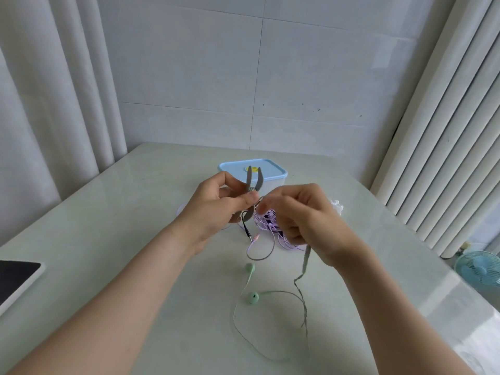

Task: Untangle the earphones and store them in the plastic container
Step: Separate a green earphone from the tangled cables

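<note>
Head view: above a pale table (130, 212), the left hand (216, 209) pinches a wound bundle (260, 178) of grey-green cord between thumb and fingers, with two loops poking up. The right hand (305, 220), fingers curled, grips the same cord (305, 263), which trails down to two green earbuds (253, 297). A purple tangle (266, 226) lies beneath the hands. The blue-lidded container (273, 169) sits just behind, closed. It looks best to unwind slowly and keep the purple strands clear.
</note>
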`<control>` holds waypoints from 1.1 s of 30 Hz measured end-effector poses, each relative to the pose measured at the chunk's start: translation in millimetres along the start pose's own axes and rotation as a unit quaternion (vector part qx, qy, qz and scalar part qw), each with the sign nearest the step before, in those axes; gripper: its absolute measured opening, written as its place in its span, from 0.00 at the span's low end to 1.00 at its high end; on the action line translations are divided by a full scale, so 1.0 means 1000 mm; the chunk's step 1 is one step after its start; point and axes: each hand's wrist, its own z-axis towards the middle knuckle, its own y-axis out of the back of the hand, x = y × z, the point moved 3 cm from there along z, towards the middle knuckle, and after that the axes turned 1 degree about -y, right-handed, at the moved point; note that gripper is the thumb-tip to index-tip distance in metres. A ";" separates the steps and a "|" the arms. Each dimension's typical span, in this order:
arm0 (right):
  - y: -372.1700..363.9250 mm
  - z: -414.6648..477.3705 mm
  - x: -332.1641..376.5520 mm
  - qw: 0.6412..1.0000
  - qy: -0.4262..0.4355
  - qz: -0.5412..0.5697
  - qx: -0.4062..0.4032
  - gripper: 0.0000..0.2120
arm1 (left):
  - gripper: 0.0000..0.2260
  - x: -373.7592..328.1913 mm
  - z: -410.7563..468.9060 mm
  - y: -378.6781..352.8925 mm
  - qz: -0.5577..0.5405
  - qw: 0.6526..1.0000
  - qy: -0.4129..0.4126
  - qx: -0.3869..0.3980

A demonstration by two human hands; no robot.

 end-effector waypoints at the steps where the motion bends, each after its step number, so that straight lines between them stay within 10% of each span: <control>1: 0.003 0.000 0.001 0.999 0.007 0.025 -0.026 0.15 | 0.09 0.000 0.000 -0.001 -0.007 1.000 0.003 0.021; 16: 0.032 0.006 -0.013 0.947 0.032 -0.096 -0.304 0.14 | 0.12 -0.006 -0.011 -0.013 0.067 0.979 -0.050 0.186; 27: 0.007 0.009 -0.024 0.987 -0.103 -0.118 -0.026 0.16 | 0.21 -0.009 0.001 -0.006 -0.080 0.994 -0.072 0.026; 33: -0.008 0.000 -0.011 0.985 -0.104 -0.113 0.078 0.14 | 0.08 -0.004 0.001 -0.008 -0.122 0.992 -0.034 -0.003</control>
